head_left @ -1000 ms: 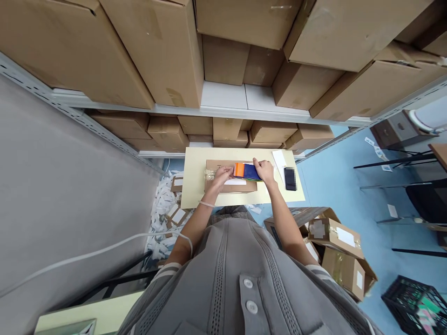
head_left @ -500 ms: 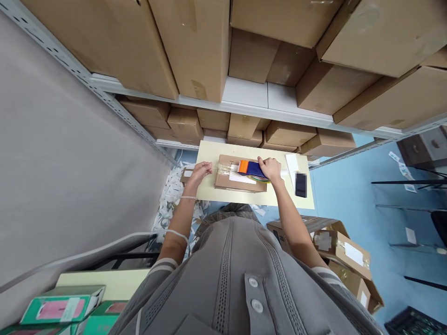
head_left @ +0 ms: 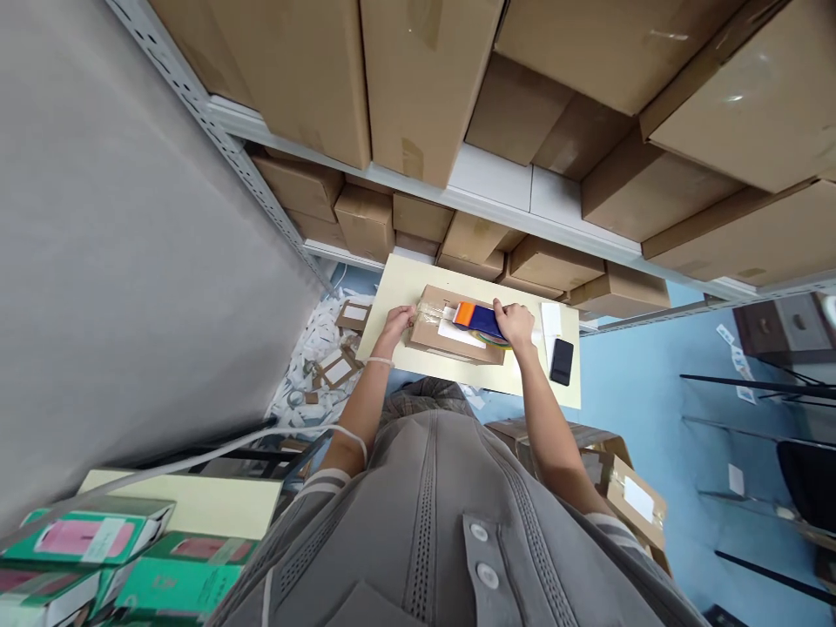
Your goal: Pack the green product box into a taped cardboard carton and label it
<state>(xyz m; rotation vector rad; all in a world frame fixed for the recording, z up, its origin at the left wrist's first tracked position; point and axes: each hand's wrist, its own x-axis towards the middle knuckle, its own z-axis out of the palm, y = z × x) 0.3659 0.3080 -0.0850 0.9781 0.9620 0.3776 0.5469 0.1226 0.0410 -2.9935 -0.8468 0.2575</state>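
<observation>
A brown cardboard parcel (head_left: 428,333) lies on a cream board (head_left: 405,287), with a white label and strips of clear tape across it. On top of it rests an orange and navy item (head_left: 479,320), with a thin greenish ring showing beneath. My right hand (head_left: 515,324) grips that item from the right. My left hand (head_left: 398,325) is at the parcel's left end, pinching a strip of clear tape (head_left: 431,310). Where the tape ends under the item is hidden.
A black phone (head_left: 562,361) and a white paper strip (head_left: 552,324) lie right of the parcel. Steel shelves of cartons (head_left: 418,87) stand ahead. Shredded white paper (head_left: 320,348) covers the floor at left. Green boxes (head_left: 91,540) sit lower left, with opened cartons (head_left: 633,496) lower right.
My left hand moved out left of the parcel, drawing the tape, then returned to the parcel's end. My right hand stayed on the item. The whole view turned clockwise.
</observation>
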